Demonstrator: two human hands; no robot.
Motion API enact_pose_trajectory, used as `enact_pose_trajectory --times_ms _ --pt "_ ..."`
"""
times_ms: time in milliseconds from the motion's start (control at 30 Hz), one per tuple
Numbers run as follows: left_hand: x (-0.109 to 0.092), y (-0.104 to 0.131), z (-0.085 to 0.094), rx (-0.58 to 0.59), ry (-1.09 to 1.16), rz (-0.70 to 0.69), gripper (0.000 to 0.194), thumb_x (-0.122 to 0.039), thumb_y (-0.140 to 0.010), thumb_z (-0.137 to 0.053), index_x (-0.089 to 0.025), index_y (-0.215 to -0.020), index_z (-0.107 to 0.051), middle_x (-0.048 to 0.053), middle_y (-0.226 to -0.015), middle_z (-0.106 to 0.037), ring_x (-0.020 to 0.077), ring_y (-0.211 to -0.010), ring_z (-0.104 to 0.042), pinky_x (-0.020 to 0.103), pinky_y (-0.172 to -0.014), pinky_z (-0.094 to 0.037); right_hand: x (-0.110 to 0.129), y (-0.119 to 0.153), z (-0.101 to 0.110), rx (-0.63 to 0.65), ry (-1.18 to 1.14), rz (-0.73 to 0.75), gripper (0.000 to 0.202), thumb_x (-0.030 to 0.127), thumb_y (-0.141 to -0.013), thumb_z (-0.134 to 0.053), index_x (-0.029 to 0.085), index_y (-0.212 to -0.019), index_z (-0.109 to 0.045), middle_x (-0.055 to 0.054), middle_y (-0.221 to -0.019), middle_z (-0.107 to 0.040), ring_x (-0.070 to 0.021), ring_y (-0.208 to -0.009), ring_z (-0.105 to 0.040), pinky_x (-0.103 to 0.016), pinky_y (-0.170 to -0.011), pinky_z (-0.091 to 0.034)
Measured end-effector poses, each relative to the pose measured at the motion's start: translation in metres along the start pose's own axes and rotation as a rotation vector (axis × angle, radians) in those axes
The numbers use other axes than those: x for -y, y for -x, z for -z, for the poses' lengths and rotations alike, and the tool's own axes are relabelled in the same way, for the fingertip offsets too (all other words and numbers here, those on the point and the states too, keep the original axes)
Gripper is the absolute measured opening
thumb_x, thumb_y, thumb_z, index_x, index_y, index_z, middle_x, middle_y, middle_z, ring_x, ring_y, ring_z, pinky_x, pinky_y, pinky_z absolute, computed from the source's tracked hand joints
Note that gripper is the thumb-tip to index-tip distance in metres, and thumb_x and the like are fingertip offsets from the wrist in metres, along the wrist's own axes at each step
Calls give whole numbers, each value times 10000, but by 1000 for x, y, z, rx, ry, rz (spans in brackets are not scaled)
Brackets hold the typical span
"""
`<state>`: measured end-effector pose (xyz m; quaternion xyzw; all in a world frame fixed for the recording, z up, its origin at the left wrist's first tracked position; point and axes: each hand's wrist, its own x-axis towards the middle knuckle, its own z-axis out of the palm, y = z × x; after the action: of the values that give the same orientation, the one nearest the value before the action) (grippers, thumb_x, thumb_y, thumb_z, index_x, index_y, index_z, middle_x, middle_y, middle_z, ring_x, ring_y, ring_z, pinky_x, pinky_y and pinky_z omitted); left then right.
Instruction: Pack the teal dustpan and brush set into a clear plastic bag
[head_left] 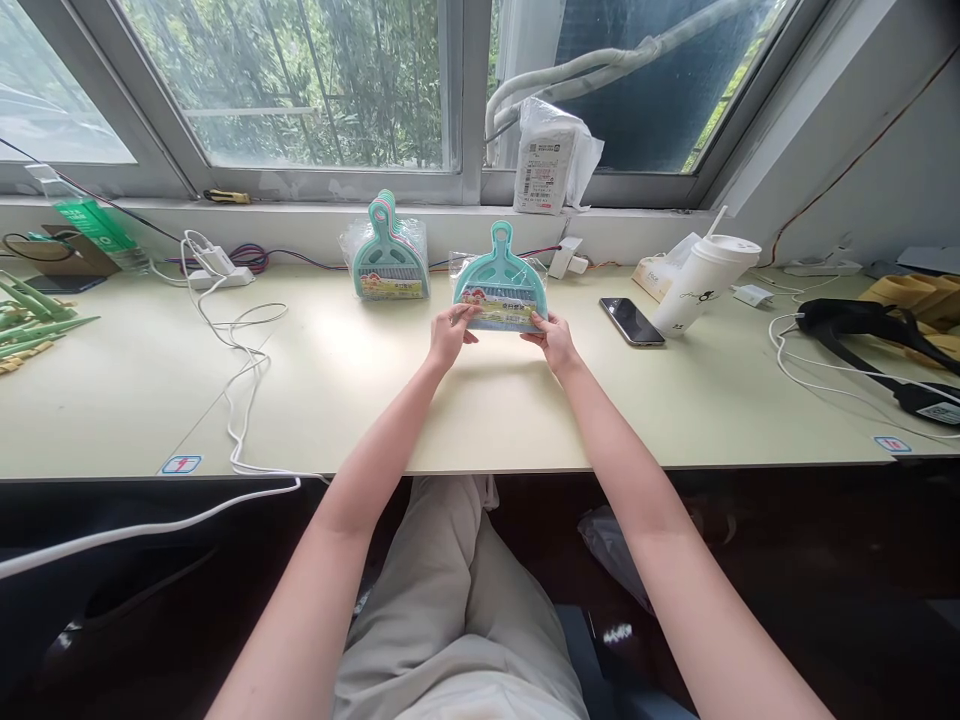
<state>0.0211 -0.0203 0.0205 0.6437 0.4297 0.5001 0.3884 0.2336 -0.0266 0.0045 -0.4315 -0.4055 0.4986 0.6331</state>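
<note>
Between my two hands, above the middle of the table, is a teal mini dustpan and brush set (500, 270) in a clear plastic bag with a yellow printed label. My left hand (449, 335) pinches its lower left corner, and my right hand (553, 340) grips the lower right corner. Its round-holed handle points up. Left of it, near the back of the table, stands a row of similar bagged dustpan sets (389, 255), one behind another, with teal and pink edges showing.
A phone (631, 321) and a white cup with straw (709, 285) are to the right, with a black strap-like device (862, 325) farther right. White cables (236, 400) run across the left of the table (315, 420). A green-labelled bottle (97, 225) leans back left. A wrapped package (551, 160) sits on the sill.
</note>
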Motion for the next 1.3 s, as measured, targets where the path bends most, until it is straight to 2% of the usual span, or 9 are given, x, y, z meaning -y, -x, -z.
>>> enact_pose_trajectory --times_ms 133,367,533,633,833,967,1067,1167,1300 --pt "-4 4 -4 -68 -24 -48 339 -503 -907 -506 -236 -1017 -684 36 -1122 -670 121 -679 -669 228 -582 -529 -2 -2 1 20 -20 9 122 272 -837 -683 176 -910 -669 -18 -837 -735 -110 -686 -688 -234 -670 -607" --pt "0 -3 -2 29 -94 -79 372 -494 -882 -518 -184 -756 -680 94 -999 -597 226 -1060 -568 256 -655 -556 -3 -5 6 -70 -2 -2 80 244 -854 -643 175 -893 -655 -15 -805 -725 -110 -682 -684 -237 -675 -598" --pt "3 -6 -2 -6 -160 -154 364 -442 -904 -514 -185 -703 -677 95 -1004 -553 258 -1143 -507 414 -974 -480 -3 -5 5 -66 -19 -3 67 223 -852 -635 172 -890 -656 -18 -803 -726 -123 -688 -688 -269 -686 -605" --pt "1 -4 -3 -45 -162 -223 285 -365 -917 -504 -203 -791 -703 90 -1074 -558 256 -1239 -453 406 -1078 -386 -3 -5 5 -65 -24 -2 62 219 -853 -634 170 -885 -656 -20 -809 -727 -123 -693 -686 -275 -693 -604" --pt "-4 -1 -1 -47 -137 -187 237 -267 -908 -514 -255 -1053 -701 80 -1157 -595 228 -1161 -510 387 -1023 -404 -3 -4 3 -54 -8 -2 60 220 -851 -639 171 -879 -657 -15 -781 -718 -118 -664 -678 -258 -651 -594" --pt "-4 -2 4 -38 -134 -186 267 -363 -887 -583 -250 -1106 -684 75 -1189 -629 227 -1148 -534 347 -984 -416 -5 -4 3 -46 10 1 80 242 -846 -646 175 -888 -656 -10 -780 -719 -111 -671 -676 -231 -636 -588" --pt "-6 -2 7 49 -60 -237 398 -453 -845 -637 -247 -1185 -640 70 -1244 -626 219 -1188 -541 324 -995 -410 -6 -5 4 -54 -7 12 83 241 -845 -642 173 -890 -660 -16 -795 -724 -115 -673 -676 -244 -648 -592" --pt "-4 -3 7 131 -64 -250 393 -459 -771 -714 -212 -1075 -684 76 -1183 -667 218 -1151 -571 332 -1005 -410 -7 -6 5 -63 -22 17 79 236 -845 -638 170 -882 -660 -19 -797 -723 -114 -667 -674 -239 -632 -589" --pt "5 -7 5 112 -161 -210 224 -396 -746 -730 -186 -824 -741 68 -916 -734 223 -1012 -609 367 -962 -449 -7 -6 5 -52 6 26 140 282 -832 -668 165 -906 -653 -24 -819 -725 -112 -689 -678 -216 -630 -584"
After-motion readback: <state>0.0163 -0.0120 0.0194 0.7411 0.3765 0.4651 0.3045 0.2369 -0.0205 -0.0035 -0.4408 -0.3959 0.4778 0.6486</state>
